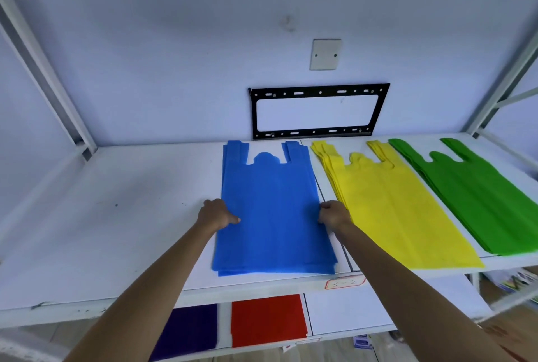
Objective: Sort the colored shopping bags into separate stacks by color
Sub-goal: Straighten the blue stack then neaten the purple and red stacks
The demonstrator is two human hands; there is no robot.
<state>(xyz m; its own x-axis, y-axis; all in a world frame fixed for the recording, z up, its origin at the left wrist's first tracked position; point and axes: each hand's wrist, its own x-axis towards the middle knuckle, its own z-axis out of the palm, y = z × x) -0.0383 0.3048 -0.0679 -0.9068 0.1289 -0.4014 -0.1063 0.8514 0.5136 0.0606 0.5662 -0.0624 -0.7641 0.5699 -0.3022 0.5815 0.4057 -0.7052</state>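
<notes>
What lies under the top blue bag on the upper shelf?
More blue bags: their stepped edges show at the near end of the stack, on the white shelf. How many, and anything beneath, is covered.

White shelf (116,216) bears blue (270,210), yellow (393,210), green stacks (477,196).

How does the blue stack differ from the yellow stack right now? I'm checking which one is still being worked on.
The blue stack has the left hand and the right hand at its side edges; no hand holds the yellow stack. The blue stack lies nearly square to the shelf edge; the yellow one slants rightward. Yellow's layers fan out along its left edge; blue's show at the bottom. Both lie flat, handles toward the wall.
</notes>
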